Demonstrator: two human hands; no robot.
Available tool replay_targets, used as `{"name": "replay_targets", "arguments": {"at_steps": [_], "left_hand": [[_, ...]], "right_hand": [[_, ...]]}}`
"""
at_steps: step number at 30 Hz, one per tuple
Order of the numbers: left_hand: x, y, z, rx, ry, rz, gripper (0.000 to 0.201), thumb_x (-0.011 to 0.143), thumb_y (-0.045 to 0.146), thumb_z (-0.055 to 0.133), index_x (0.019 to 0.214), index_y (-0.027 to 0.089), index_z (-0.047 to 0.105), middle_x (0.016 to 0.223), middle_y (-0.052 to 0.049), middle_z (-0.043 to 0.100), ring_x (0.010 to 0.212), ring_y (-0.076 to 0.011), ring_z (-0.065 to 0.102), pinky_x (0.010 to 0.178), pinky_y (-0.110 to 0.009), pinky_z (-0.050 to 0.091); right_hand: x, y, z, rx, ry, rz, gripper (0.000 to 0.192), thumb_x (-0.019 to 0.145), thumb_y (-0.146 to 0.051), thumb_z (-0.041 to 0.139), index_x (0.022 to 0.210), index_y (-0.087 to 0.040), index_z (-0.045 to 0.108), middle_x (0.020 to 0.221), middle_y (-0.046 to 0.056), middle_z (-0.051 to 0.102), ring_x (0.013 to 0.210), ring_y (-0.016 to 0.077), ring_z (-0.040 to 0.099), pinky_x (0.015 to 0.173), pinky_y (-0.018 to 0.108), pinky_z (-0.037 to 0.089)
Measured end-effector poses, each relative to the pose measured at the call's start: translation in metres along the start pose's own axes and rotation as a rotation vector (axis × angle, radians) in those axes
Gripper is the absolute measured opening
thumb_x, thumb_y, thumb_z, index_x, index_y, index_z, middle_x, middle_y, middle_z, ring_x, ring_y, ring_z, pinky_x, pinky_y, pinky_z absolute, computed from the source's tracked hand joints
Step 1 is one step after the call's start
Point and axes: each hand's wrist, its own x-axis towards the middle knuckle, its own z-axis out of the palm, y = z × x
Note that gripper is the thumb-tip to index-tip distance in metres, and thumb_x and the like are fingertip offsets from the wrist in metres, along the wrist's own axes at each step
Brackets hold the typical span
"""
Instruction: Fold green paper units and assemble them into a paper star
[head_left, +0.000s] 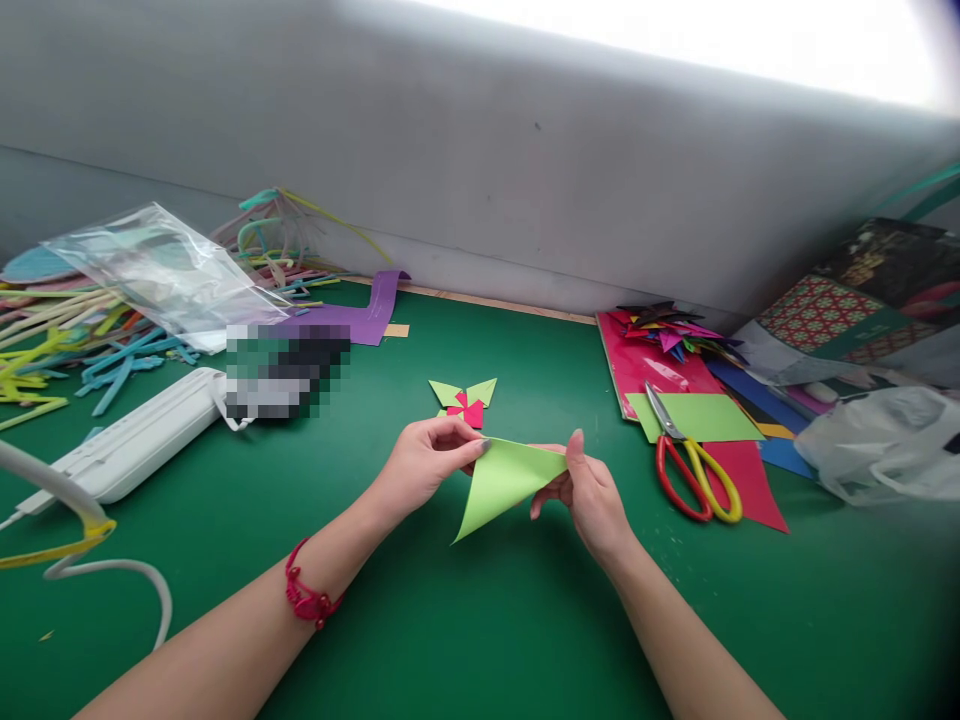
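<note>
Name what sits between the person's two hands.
In the head view, the triangular light-green paper spans between the left hand and the right hand, held by both.

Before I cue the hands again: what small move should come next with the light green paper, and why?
Probably lower the light green paper onto the green table and flatten it there: the left hand and right hand hold it up by two corners, while its lowest corner hangs free, so the table would likely steady it.
</note>
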Motion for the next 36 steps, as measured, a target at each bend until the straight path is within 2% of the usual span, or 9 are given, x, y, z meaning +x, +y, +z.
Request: {"name": "replay_targets", "arguments": {"at_steps": [3,7,11,17,22,26,32,36], "left_hand": [[-0.001,0.001,0.002,-0.009,0.007,0.010,0.013,0.069,0.028,0.066,0.067,0.015,0.062,0.064,0.001,0.061,0.061,-0.0116,0.057,0.060,-0.023,0.047],[-0.003,-0.002,0.006,-0.011,0.025,0.033,0.012,0.069,0.027,0.066,0.069,0.015,0.063,0.065,0.001,0.061,0.061,-0.0113,0.056,0.060,-0.022,0.047],[-0.005,-0.003,0.009,0.001,0.044,0.042,0.013,0.070,0.028,0.065,0.071,0.015,0.063,0.065,0.001,0.061,0.060,-0.0106,0.055,0.060,-0.022,0.047],[-0.006,-0.002,0.009,0.010,0.103,0.047,0.012,0.070,0.025,0.066,0.069,0.014,0.063,0.063,0.001,0.060,0.060,-0.0096,0.055,0.059,-0.020,0.047],[-0.006,-0.002,0.010,-0.001,0.118,0.045,0.012,0.070,0.026,0.065,0.069,0.014,0.063,0.066,0.000,0.062,0.061,-0.0111,0.057,0.060,-0.021,0.048],[-0.005,-0.004,0.010,0.011,0.125,0.061,0.012,0.070,0.026,0.065,0.070,0.014,0.063,0.066,0.000,0.063,0.061,-0.0114,0.057,0.060,-0.021,0.048],[-0.004,-0.005,0.008,0.000,0.141,0.068,0.014,0.070,0.028,0.065,0.071,0.014,0.063,0.068,-0.002,0.064,0.063,-0.0130,0.058,0.061,-0.023,0.050],[-0.004,-0.002,0.008,-0.007,0.139,0.070,0.014,0.071,0.028,0.065,0.070,0.014,0.063,0.069,-0.003,0.065,0.065,-0.0145,0.060,0.062,-0.025,0.051]], "right_hand": [[0.000,-0.001,0.000,0.012,-0.036,0.013,0.064,0.077,-0.065,0.034,0.087,-0.010,0.065,0.060,0.008,0.065,0.052,0.0188,0.062,0.041,0.027,0.048],[-0.003,-0.001,0.007,-0.069,-0.109,0.032,0.044,0.075,-0.050,0.053,0.090,-0.010,0.065,0.072,0.009,0.067,0.056,0.0184,0.063,0.043,0.026,0.049],[-0.006,0.004,0.013,-0.120,-0.135,-0.014,0.034,0.077,-0.039,0.056,0.091,-0.010,0.066,0.077,0.009,0.067,0.056,0.0170,0.062,0.044,0.025,0.050],[-0.004,0.014,0.013,-0.090,-0.080,0.008,0.033,0.078,-0.036,0.056,0.090,-0.007,0.066,0.058,0.006,0.065,0.047,0.0170,0.061,0.044,0.028,0.052],[-0.005,0.017,0.018,-0.052,-0.106,0.015,0.032,0.078,-0.037,0.057,0.094,-0.011,0.066,0.082,0.009,0.068,0.064,0.0211,0.065,0.050,0.031,0.054],[-0.007,0.020,0.024,-0.024,-0.066,0.013,0.033,0.077,-0.036,0.058,0.101,-0.014,0.065,0.086,0.009,0.069,0.069,0.0234,0.065,0.050,0.032,0.054],[-0.010,0.020,0.033,-0.021,-0.067,0.083,0.032,0.074,-0.036,0.062,0.091,-0.010,0.067,0.075,0.010,0.069,0.068,0.0236,0.066,0.057,0.034,0.055],[-0.014,0.021,0.038,-0.025,-0.005,0.061,0.029,0.074,-0.035,0.062,0.086,-0.009,0.066,0.069,0.009,0.069,0.061,0.0214,0.066,0.057,0.033,0.055]]}}
